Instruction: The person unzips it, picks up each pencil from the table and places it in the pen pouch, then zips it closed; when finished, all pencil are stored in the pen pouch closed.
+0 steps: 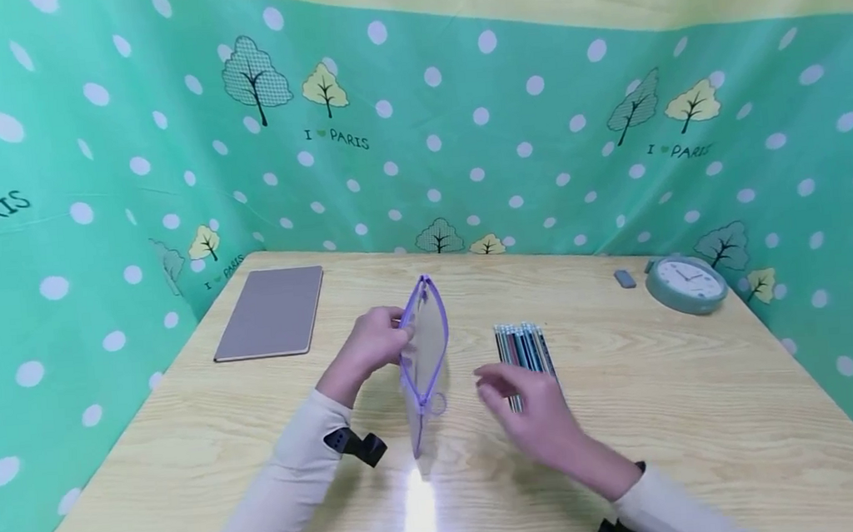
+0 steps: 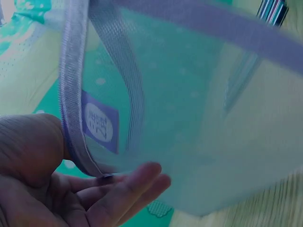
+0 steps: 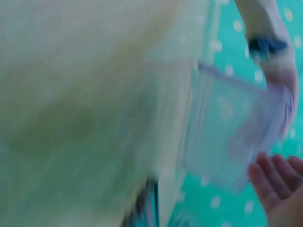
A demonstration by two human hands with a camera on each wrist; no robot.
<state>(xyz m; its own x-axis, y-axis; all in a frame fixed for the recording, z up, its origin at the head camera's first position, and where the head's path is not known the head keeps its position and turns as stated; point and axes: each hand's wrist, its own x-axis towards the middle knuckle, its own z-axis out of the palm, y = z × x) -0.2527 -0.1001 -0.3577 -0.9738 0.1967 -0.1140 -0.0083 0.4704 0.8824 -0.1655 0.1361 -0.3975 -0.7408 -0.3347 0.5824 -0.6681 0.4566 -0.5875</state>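
My left hand (image 1: 374, 343) grips a see-through mesh zipper pouch (image 1: 427, 341) with purple edging by its far side. The pouch stands upright on edge over the table, its zipped mouth spread apart. In the left wrist view the thumb and fingers hold the purple border (image 2: 75, 94), near a small purple label (image 2: 100, 122). My right hand (image 1: 532, 412) hovers between the pouch and a bundle of pencils (image 1: 525, 346), fingers loosely bent with nothing in them. The pencils lie side by side on the table, their near part hidden behind this hand.
A grey notebook (image 1: 270, 312) lies at the back left of the wooden table (image 1: 185, 452). Toward the back right are a small grey-blue eraser-like block (image 1: 625, 279) and a round teal clock (image 1: 687, 283). A green dotted curtain (image 1: 463, 163) hangs behind and along the sides.
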